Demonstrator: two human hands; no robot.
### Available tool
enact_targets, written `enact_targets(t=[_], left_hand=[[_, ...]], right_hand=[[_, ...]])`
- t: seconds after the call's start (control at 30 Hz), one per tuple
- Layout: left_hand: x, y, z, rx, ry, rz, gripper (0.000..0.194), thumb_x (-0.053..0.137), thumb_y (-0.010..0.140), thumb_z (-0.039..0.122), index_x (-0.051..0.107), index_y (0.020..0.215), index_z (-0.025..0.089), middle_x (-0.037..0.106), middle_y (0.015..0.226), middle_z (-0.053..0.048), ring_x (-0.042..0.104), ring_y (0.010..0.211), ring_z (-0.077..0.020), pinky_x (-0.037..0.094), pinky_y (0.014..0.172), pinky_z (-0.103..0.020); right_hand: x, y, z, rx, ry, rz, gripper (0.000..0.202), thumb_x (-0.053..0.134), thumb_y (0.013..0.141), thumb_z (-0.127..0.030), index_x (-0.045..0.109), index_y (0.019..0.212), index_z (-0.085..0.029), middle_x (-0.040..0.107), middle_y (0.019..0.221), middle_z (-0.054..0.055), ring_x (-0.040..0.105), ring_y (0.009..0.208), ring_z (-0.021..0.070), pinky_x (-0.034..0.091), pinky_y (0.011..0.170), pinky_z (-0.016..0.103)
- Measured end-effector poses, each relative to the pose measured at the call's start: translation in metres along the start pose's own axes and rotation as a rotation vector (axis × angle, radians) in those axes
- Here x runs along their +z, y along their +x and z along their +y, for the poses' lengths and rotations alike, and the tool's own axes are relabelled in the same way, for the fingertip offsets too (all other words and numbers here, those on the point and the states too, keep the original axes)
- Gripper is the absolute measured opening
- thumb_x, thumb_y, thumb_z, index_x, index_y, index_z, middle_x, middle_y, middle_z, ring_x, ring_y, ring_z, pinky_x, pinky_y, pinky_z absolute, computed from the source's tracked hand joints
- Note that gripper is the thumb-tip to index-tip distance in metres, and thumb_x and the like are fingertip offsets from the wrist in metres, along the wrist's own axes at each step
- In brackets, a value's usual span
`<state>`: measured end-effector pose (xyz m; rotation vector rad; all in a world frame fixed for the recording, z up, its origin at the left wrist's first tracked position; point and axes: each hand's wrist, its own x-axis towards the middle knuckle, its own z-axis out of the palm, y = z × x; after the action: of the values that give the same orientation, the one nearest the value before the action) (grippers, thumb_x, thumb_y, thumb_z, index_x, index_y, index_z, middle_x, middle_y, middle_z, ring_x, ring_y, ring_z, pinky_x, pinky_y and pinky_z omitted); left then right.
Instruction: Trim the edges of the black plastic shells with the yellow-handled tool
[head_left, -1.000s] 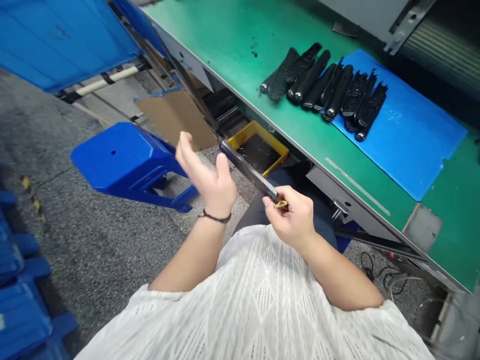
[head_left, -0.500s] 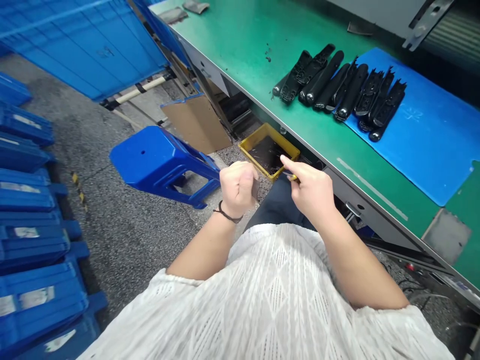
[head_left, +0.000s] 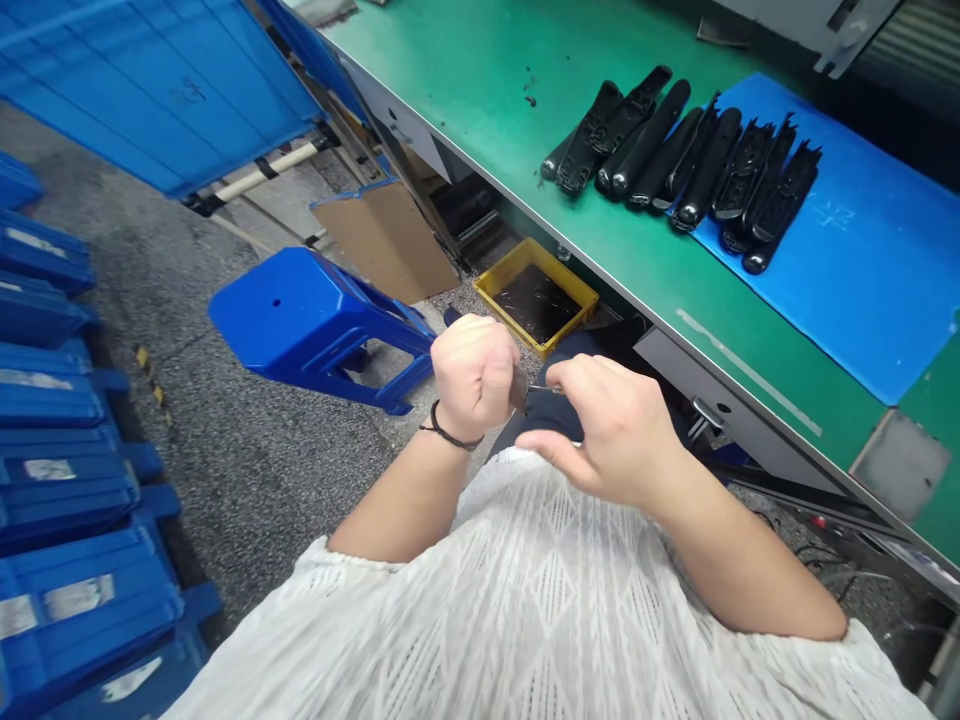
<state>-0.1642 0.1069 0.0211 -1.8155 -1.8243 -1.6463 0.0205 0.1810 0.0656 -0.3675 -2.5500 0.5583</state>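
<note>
My left hand, with a dark band at the wrist, is closed in a fist around a small greyish piece that shows only at its right side. To the right, my right hand has its fingers curled round a thin tool with a bit of yellow, and its thumb is stretched away. The tool's thin metal end reaches toward the piece at my left hand; whether they touch is unclear. Both hands are over my lap. Several black plastic shells lie in a row on the green bench.
A yellow bin with dark scraps stands on the floor beyond my hands. A blue stool is at the left, with blue crates further left. The green bench bears a blue mat and a grey plate.
My right hand has turned and come down, and its thumb has spread away from the fingers. My left hand has stayed nearly in place, still closed. The view has shifted slightly.
</note>
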Motion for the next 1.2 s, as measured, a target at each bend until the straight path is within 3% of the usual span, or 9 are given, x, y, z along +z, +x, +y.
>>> enact_targets(t=[0.1, 0.33, 0.9, 1.2], left_hand=[[0.001, 0.003, 0.006, 0.024, 0.040, -0.017, 0.050, 0.035, 0.106, 0.042, 0.043, 0.061, 0.023, 0.044, 0.051, -0.001, 0.042, 0.049, -0.0170, 0.036, 0.062, -0.039], [-0.001, 0.005, 0.021, -0.004, 0.059, -0.025, 0.044, 0.039, 0.104, 0.031, 0.042, 0.062, 0.022, 0.041, 0.053, 0.001, 0.038, 0.049, -0.0155, 0.031, 0.059, -0.037], [-0.001, 0.002, 0.030, -0.084, 0.057, 0.016, 0.048, 0.037, 0.106, 0.036, 0.043, 0.061, 0.022, 0.041, 0.052, 0.000, 0.038, 0.050, -0.0153, 0.031, 0.058, -0.037], [0.006, -0.002, 0.032, -0.196, -0.021, 0.010, 0.051, 0.038, 0.106, 0.040, 0.043, 0.059, 0.022, 0.046, 0.051, -0.001, 0.040, 0.048, -0.0149, 0.031, 0.054, -0.036]], right_hand=[[0.003, 0.002, -0.003, 0.015, -0.077, 0.014, 0.053, 0.045, 0.102, -0.067, 0.058, 0.084, -0.019, 0.056, 0.074, 0.001, 0.047, 0.068, 0.0158, 0.028, 0.060, 0.032], [0.002, 0.002, -0.003, 0.000, -0.168, 0.077, 0.053, 0.044, 0.105, -0.064, 0.055, 0.076, -0.020, 0.054, 0.069, 0.000, 0.042, 0.066, 0.0145, 0.021, 0.058, 0.031], [0.010, -0.004, -0.009, -0.025, -0.241, 0.227, 0.054, 0.050, 0.104, -0.063, 0.052, 0.070, -0.021, 0.048, 0.065, 0.000, 0.033, 0.063, 0.0152, 0.019, 0.056, 0.033], [0.018, -0.007, -0.007, -0.097, -0.369, 0.337, 0.051, 0.056, 0.102, -0.061, 0.053, 0.069, -0.022, 0.045, 0.061, 0.000, 0.030, 0.061, 0.0157, 0.018, 0.055, 0.035]])
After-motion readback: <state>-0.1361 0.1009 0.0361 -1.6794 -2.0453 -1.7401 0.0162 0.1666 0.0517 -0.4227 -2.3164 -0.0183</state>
